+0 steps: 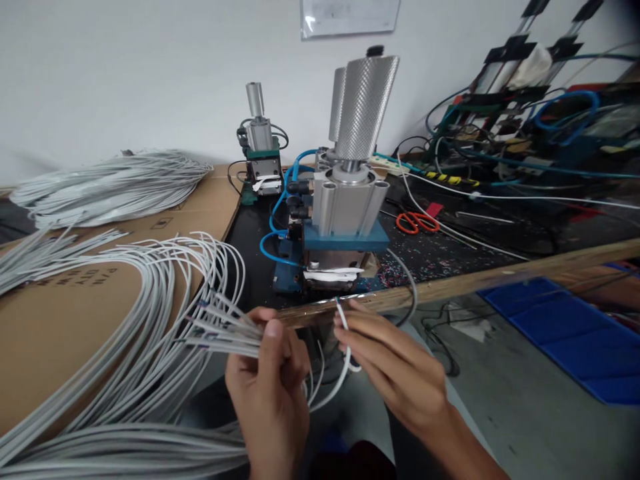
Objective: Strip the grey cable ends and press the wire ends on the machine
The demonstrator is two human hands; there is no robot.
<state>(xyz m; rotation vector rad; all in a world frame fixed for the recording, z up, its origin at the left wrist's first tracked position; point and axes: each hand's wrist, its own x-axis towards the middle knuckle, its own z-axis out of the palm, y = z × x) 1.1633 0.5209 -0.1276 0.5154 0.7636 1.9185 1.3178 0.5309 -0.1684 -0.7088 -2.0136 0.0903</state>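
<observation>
My left hand (pixel 273 380) is closed around a bunch of white cables (pixel 225 330), whose ends with small coloured wire tips point left. Between the thumb and fingers of my right hand (pixel 395 360) is a single white cable (pixel 345 333), its dark tip pointing up and its length looping down toward my left hand. Just beyond my hands stands a pneumatic machine (pixel 347 213) with a knurled silver cylinder on a blue base. White material (pixel 333 274) covers the front of its lower block; the cable tip is near it but apart.
Long bundles of white cable (pixel 150 320) lie on cardboard (pixel 75 333) at the left, with a coiled pile (pixel 110 187) behind. A smaller machine (pixel 260 147) stands farther back. Orange-handled scissors (pixel 417 222) lie right of the machine. A wooden table edge (pixel 450 283) runs in front; a blue panel (pixel 565 340) is lower right.
</observation>
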